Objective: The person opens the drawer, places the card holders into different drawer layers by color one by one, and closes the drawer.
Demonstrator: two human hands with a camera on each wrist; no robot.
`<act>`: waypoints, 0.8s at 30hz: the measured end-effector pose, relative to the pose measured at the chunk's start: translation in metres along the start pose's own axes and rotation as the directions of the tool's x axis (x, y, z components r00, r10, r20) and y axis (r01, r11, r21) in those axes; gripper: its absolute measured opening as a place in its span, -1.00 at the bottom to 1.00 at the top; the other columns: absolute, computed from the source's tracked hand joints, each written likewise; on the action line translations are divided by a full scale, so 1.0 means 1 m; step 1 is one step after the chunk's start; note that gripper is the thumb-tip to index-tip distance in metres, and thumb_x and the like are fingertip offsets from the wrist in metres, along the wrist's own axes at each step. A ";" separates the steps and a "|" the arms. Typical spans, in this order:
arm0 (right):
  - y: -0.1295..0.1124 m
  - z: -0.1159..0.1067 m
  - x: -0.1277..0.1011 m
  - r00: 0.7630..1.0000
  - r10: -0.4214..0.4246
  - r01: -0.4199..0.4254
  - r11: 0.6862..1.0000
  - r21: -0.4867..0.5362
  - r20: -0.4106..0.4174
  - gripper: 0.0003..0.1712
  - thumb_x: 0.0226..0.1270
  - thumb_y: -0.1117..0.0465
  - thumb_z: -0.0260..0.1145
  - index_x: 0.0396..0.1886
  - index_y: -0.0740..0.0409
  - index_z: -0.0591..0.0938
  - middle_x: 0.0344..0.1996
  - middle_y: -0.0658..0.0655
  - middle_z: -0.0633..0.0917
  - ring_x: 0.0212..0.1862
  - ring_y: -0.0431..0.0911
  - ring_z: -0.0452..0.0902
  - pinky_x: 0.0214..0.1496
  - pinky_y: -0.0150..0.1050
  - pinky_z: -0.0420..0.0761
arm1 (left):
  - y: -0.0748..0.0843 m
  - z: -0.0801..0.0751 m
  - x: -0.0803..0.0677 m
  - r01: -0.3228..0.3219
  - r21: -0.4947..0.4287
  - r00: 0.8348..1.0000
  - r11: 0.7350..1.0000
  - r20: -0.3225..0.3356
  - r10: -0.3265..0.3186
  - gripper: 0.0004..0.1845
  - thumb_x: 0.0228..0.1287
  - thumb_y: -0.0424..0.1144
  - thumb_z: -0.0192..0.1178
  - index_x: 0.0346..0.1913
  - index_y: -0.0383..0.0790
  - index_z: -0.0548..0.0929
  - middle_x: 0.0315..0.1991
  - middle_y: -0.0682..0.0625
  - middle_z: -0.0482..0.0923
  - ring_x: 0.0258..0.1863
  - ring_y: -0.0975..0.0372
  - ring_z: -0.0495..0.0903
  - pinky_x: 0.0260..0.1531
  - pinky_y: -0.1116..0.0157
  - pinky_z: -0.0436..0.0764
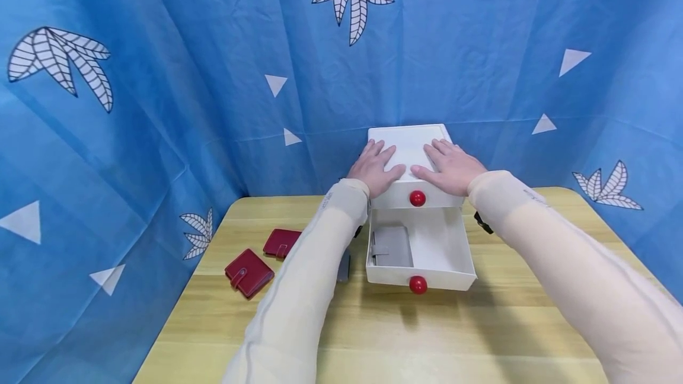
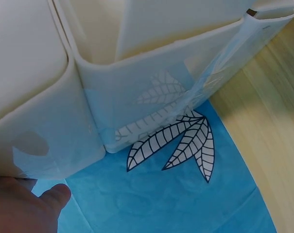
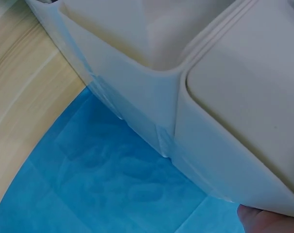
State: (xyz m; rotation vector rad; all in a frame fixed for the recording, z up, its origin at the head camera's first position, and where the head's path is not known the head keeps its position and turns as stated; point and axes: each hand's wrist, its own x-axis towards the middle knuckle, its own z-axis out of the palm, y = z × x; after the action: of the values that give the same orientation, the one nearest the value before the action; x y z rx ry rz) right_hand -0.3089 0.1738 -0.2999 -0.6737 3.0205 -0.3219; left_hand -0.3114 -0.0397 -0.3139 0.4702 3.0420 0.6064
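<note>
A small white drawer cabinet (image 1: 409, 138) with red round knobs stands at the back of the table. My left hand (image 1: 373, 169) rests on the left part of its top, fingers spread, and my right hand (image 1: 448, 165) lies likewise on the right part. Beneath them, the lower drawer (image 1: 440, 242) is pulled out, holding a grey wallet (image 1: 392, 246) with a strap at its left side. The upper drawer's red knob (image 1: 417, 198) sits just below the hands. Both wrist views show the cabinet's white side walls, with part of a hand at the edge.
Two dark red wallets (image 1: 249, 273) with strap closures lie on the wooden table (image 1: 405, 342), left of my left forearm. A dark grey item (image 1: 344, 266) is partly hidden behind that forearm. A blue patterned curtain (image 1: 459, 46) hangs close behind the cabinet and along both sides.
</note>
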 end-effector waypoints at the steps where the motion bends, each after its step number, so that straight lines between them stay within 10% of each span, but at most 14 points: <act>1: 0.000 0.000 -0.001 1.000 0.004 -0.004 1.000 -0.002 0.001 0.05 0.36 -0.45 -0.22 0.51 0.27 0.02 0.48 0.36 -0.02 0.49 0.24 -0.23 0.46 0.15 -0.15 | 0.001 0.000 0.000 -0.006 0.001 1.000 1.000 0.000 0.006 -0.30 0.38 0.29 -0.22 0.51 0.13 0.11 0.54 0.05 -0.11 0.51 0.17 -0.30 0.42 0.03 -0.05; 24: 0.001 0.004 -0.006 0.998 0.053 -0.052 0.999 0.007 -0.021 0.02 0.34 -0.47 -0.24 0.53 0.15 0.01 0.51 0.26 -0.03 0.52 0.12 -0.25 0.49 0.04 -0.17 | 0.002 0.005 -0.003 -0.034 -0.060 0.997 0.998 -0.069 0.030 -0.33 0.40 0.25 -0.22 0.47 0.06 0.22 0.53 0.01 -0.05 0.51 0.14 -0.26 0.42 0.02 -0.07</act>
State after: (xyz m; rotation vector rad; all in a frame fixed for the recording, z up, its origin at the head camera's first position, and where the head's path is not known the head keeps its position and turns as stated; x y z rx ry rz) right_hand -0.3041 0.1767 -0.3042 -0.5931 3.0495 -0.3388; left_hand -0.3076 -0.0370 -0.3182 0.5080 3.0742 0.7297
